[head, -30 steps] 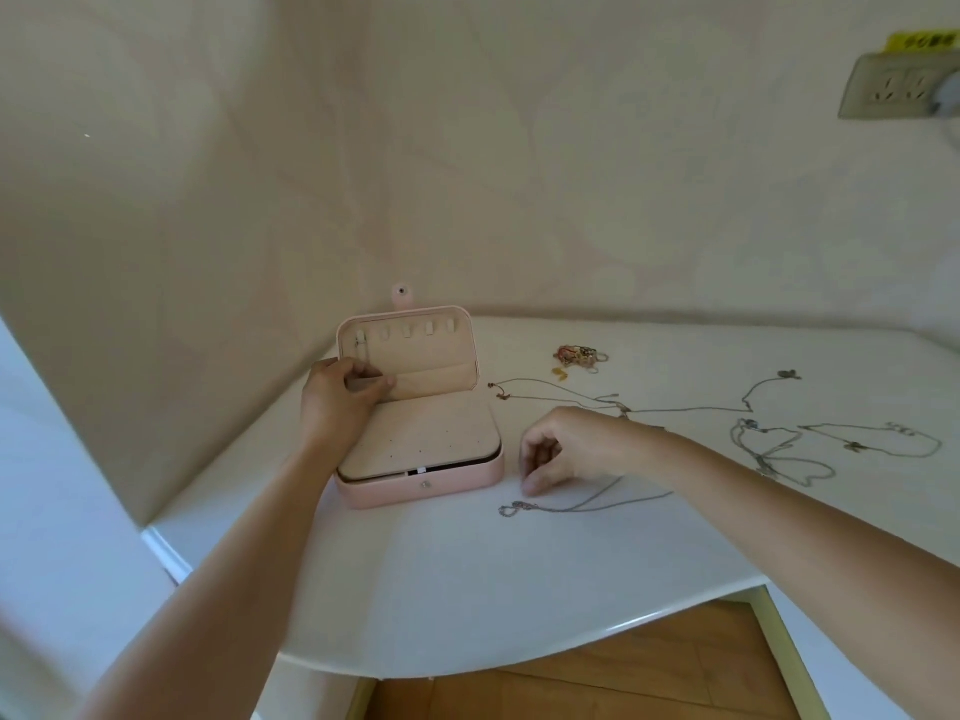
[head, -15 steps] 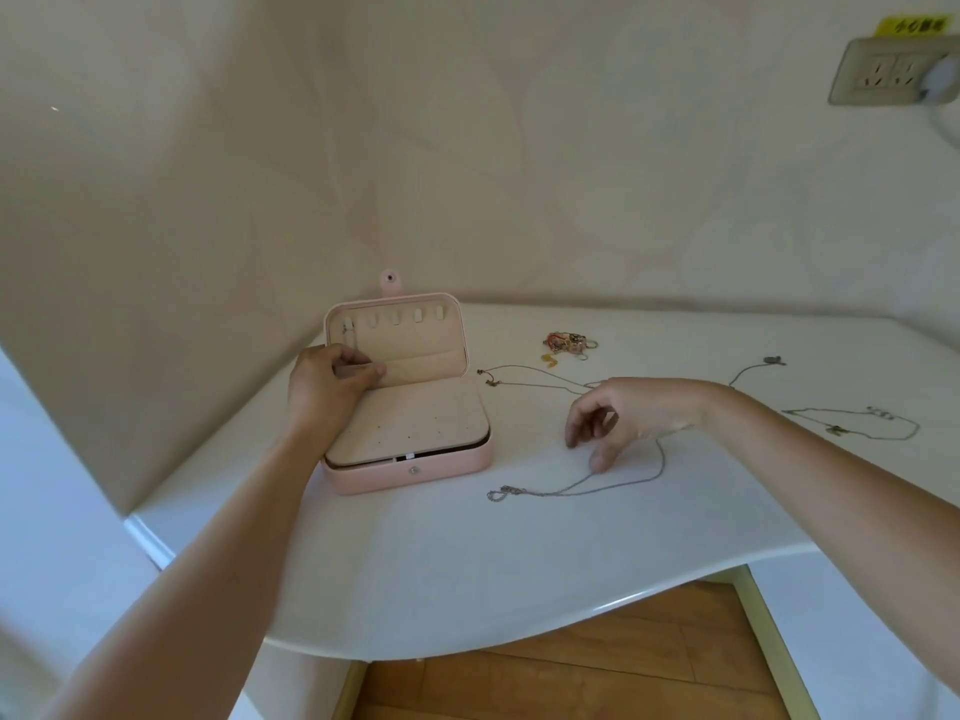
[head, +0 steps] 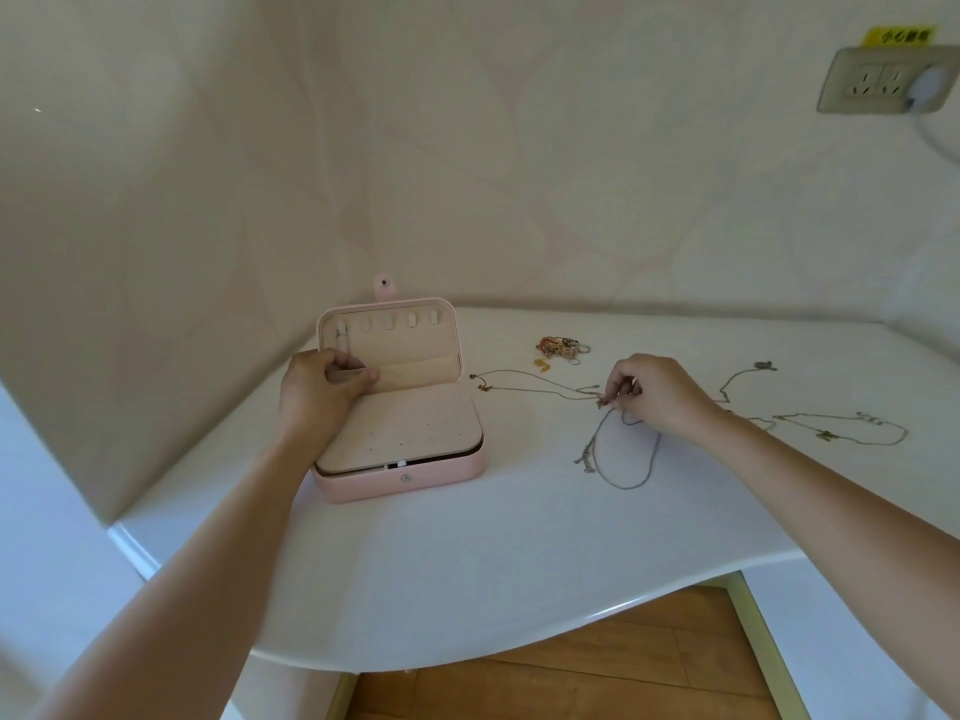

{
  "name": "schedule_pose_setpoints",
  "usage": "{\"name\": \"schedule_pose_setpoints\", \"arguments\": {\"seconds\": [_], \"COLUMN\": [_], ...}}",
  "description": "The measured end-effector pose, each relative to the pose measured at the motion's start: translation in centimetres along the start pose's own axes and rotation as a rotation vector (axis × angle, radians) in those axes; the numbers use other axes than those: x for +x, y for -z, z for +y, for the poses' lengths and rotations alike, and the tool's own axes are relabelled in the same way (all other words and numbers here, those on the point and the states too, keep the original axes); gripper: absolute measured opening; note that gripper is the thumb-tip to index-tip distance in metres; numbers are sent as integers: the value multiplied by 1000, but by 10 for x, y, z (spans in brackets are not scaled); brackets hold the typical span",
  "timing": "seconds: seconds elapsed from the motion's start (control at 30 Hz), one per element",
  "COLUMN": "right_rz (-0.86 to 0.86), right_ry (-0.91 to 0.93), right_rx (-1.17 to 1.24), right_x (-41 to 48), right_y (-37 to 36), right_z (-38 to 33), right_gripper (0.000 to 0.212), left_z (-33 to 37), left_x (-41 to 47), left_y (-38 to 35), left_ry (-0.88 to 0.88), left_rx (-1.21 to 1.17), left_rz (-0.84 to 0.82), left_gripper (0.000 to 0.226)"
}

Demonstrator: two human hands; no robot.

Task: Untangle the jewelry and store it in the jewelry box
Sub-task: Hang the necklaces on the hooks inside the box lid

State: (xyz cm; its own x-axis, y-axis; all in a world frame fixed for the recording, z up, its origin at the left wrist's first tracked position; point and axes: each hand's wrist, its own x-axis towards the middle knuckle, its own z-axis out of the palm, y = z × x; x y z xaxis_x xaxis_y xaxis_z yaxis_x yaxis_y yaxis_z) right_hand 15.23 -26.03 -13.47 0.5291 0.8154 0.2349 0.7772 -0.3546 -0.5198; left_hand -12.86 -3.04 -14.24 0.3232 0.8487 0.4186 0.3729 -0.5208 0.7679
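Wide white worktop (head: 467, 589) in the corner, and the pink jewelry box (head: 400, 407) stands open on it at the left, lid up against the wall, its padded insert bare. The left hand (head: 317, 392) is at the lid's inner pocket, thumb and curled fingers gripping the pocket edge. It may also hold the tail of a chain there, though that is too small to tell. The right hand (head: 654, 397) is well apart from the box, its fingers closed in a pinch on the silver chain (head: 623, 459), which droops in a loose loop on the worktop just below the hand. A thinner chain (head: 530, 384) runs from beside the box up to those same fingertips, and more chains (head: 841, 428) sprawl off to the right. A little heap of rings and coloured bits (head: 558, 348) sits near the back. Only one hooked chain (head: 340, 337) appears to hang inside the lid, so I'd call this early going: one piece stored, everything else out on the worktop and waiting. Against half a second ago, the right hand's fingers have gone from spread over the silver chain to a firm pinch. The chain, stretched out toward the box front then, is now drawn rightward into that loop. The left hand has kept its place on the lid.
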Motion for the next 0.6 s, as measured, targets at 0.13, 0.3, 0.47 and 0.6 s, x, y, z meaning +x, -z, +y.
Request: {"name": "schedule_pose_setpoints", "arguments": {"seconds": [0.13,0.3,0.47,0.6], "right_rz": [-18,43,-296,-576], "right_ry": [-27,122,115,107], "right_rx": [-2,-6,43,-91], "right_x": [-22,-66,-82,-81], "right_y": [-4,-24,-17,-3], "right_z": [-14,-15,-10,-21], "right_gripper": [17,5,66,100], "left_z": [0,0,0,2], "left_x": [1,2,0,-3], "left_y": [-1,0,0,-1], "left_ry": [5,14,23,29], "left_rx": [-4,-9,-5,-4], "left_rz": [-7,-20,-16,-23], "left_gripper": [14,14,16,17]}}
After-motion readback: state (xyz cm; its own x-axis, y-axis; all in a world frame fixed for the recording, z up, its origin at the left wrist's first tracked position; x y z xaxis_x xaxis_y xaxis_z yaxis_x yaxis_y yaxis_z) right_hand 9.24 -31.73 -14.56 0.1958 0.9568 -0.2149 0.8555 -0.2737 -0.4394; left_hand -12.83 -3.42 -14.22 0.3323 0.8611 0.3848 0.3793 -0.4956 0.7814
